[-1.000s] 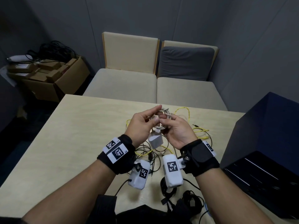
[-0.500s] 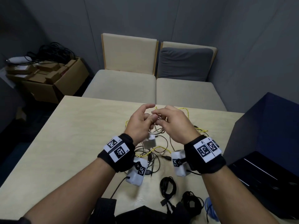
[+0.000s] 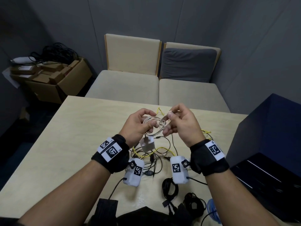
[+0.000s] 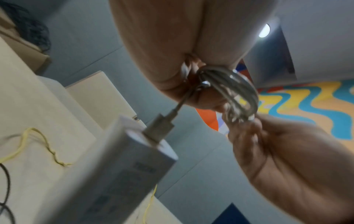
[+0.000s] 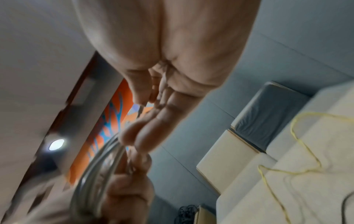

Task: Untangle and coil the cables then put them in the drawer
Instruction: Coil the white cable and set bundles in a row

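Left hand (image 3: 138, 126) pinching a small coil of white cable (image 3: 154, 123) between thumb and fingers, held up above the surface (image 3: 65, 144). Right hand (image 3: 180, 124) gripping the free end of that cable between thumb and forefinger, other fingers loosely spread, close beside the left.

Farther off, on the right edge of the surface: dark drawer unit (image 3: 268, 144), front open, nothing visibly stowed inside from this angle. Below the hands: loose tangle of yellow cable (image 3: 160, 150) and thin black leads (image 3: 156, 162), not yet sorted. Nearer the body: two black cables (image 3: 169, 188) already bundled, plus a blue coil (image 3: 211, 207) at the edge.

Dangling from the white coil: white charger block (image 3: 147, 144), plug seated in it, clearly seen in the left wrist view.

Changed over the last second: hands risen and drawn slightly apart, right hand turned from palm-up to back-up, tail end now lifted above the coil instead of buried between the palms. Reads as a final wrap or tuck of the tail round the loops, so this cable looks nearly finished and ready for the drawer. Remaining by this judgement: securing the end, stowing it with the charger, then the yellow and black tangle. Risk: loops springing open if the left pinch slackens.
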